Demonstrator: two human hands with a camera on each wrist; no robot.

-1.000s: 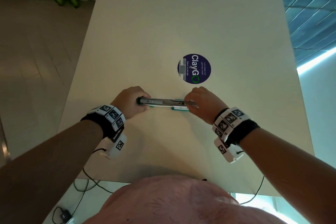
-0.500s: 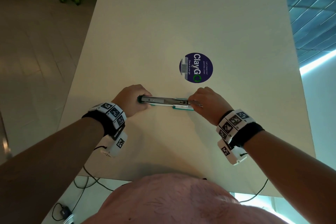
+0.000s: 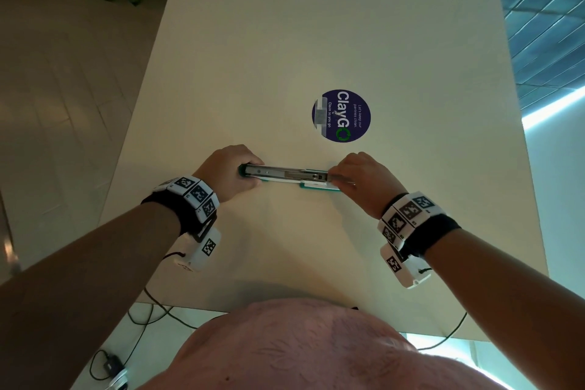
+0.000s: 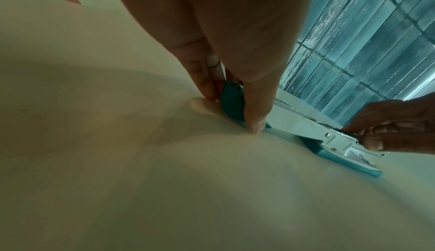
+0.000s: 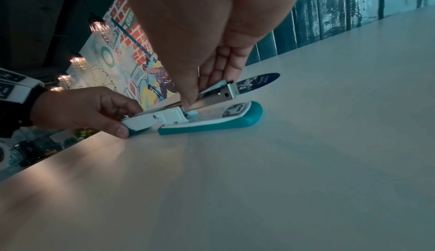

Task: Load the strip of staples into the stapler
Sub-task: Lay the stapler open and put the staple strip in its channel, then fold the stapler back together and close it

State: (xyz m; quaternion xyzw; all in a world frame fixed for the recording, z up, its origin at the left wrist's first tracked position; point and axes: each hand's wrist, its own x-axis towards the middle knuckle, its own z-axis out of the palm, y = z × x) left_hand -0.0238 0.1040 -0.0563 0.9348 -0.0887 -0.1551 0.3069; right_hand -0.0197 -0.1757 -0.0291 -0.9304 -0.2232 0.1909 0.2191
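Note:
A teal and white stapler (image 3: pixel 285 173) lies opened out flat on the cream table (image 3: pixel 316 41). My left hand (image 3: pixel 250 172) grips the teal lid end (image 4: pixel 231 104) between thumb and fingers at the left. My right hand (image 3: pixel 331 177) pinches the metal magazine (image 5: pixel 223 92) near its front. That front is raised a little above the teal base (image 5: pixel 212 124). The left wrist view shows the white hinge part (image 4: pixel 329 137) beside my right fingers (image 4: pixel 376 134). I cannot make out a separate strip of staples; my right fingers hide the magazine channel.
A round dark blue sticker (image 3: pixel 341 115) is stuck flat on the table just beyond the stapler. Table edges run close on the left and near sides. Cables (image 3: pixel 148 317) hang below the near edge. A teal slatted wall (image 3: pixel 554 25) stands to the right.
My right hand has edged slightly to the right along the magazine. My left hand and the stapler have stayed in place.

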